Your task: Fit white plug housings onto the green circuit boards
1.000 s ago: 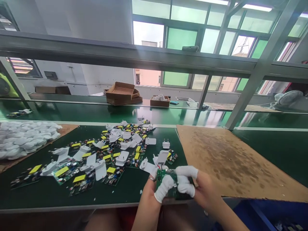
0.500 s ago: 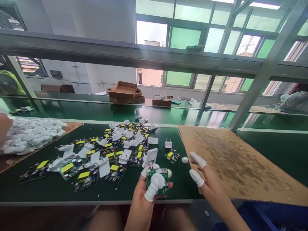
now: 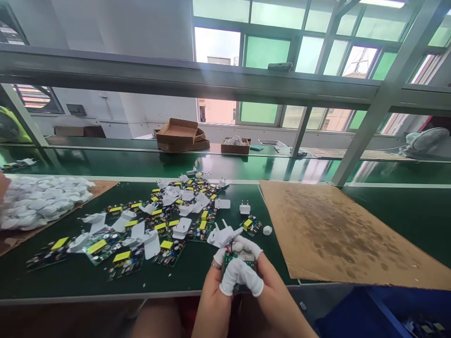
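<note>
Near the table's front edge, my left hand [image 3: 219, 274] and my right hand [image 3: 260, 265] are both closed around one green circuit board [image 3: 229, 259]. White finger covers are on the fingers and thumbs, and the thumbs meet over the board, hiding most of it. A white plug housing [image 3: 224, 234] with pins hangs off the board's far side, joined by thin wires. Just beyond my hands lie a loose circuit board with a yellow part [image 3: 251, 226], a white plug piece [image 3: 244, 208] and a small white lump [image 3: 267, 230].
A heap of circuit boards with white plug housings [image 3: 183, 228] covers the table's middle left. White pieces [image 3: 45, 199] are piled at far left, beside another person's hand [image 3: 3, 185]. Stained cardboard [image 3: 338, 234] lies on the right, a blue bin [image 3: 352, 317] below it.
My right hand has moved left from beside the cardboard and taken hold of the circuit board with my left hand. The plug housing has tipped over to the right.
</note>
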`<state>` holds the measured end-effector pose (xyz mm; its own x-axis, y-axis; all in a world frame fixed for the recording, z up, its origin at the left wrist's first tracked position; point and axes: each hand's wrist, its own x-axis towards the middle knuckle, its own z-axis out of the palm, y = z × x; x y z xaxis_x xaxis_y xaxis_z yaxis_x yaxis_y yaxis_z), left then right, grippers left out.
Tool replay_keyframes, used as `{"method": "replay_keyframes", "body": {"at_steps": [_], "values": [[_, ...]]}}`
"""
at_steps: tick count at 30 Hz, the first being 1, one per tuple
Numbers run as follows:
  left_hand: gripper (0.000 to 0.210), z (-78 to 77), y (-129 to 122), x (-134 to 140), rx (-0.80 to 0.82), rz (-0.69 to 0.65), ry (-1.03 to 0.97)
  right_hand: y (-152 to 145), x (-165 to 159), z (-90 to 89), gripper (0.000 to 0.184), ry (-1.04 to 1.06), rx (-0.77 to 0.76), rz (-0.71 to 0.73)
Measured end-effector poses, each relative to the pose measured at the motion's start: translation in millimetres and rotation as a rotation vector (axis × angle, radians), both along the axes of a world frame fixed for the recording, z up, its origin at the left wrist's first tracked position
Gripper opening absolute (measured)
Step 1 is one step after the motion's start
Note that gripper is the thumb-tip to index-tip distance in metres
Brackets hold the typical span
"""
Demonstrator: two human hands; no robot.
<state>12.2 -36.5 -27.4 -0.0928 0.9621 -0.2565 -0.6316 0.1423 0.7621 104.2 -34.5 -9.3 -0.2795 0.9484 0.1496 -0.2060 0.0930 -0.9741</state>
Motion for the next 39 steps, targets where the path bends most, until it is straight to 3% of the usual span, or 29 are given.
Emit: {"method": "replay_keyframes", "body": {"at_steps": [5, 9, 14, 17, 21, 25, 29, 34, 39], "values": [[0.045, -3.7, -4.9, -2.4, 0.071, -0.019, 0.111, 2.7, -1.5, -2.5, 0.022, 0.035, -0.075, -0.050], [0.045, 2.9, -13.3, -7.1, 0.071, -0.015, 0.131, 2.5, 1.8, -3.1, 0.028, 0.053, -0.050, -0.043], [0.039, 12.2, -16.1, -5.9, 0.063, -0.084, -0.095, -0.5, -2.3, -0.7, 0.028, 0.121, -0.099, 0.013], [0.038, 15.8, -12.9, -3.8, 0.004, -0.085, -0.239, -3.1, -4.5, 1.1, 0.034, 0.047, -0.082, 0.027], [0.035, 10.9, -7.5, -3.8, -0.102, -0.033, -0.203, -5.8, -1.4, 0.2, 0.034, -0.088, -0.014, 0.039], [0.037, 4.0, -5.5, -4.1, -0.108, -0.024, -0.213, -6.1, 3.5, -4.5, 0.041, -0.012, -0.087, 0.131], [0.036, 9.6, -9.2, 1.6, -0.030, -0.021, -0.273, -1.5, 4.3, -10.4, 0.040, 0.056, -0.127, 0.126], [0.037, 14.3, -17.7, 3.2, -0.037, 0.005, -0.115, 3.1, 5.6, -13.3, 0.028, 0.034, -0.086, 0.052], [0.043, 5.3, -12.3, -6.5, -0.161, -0.133, -0.079, 2.4, 7.6, -11.2, 0.028, 0.067, -0.070, 0.065]]}}
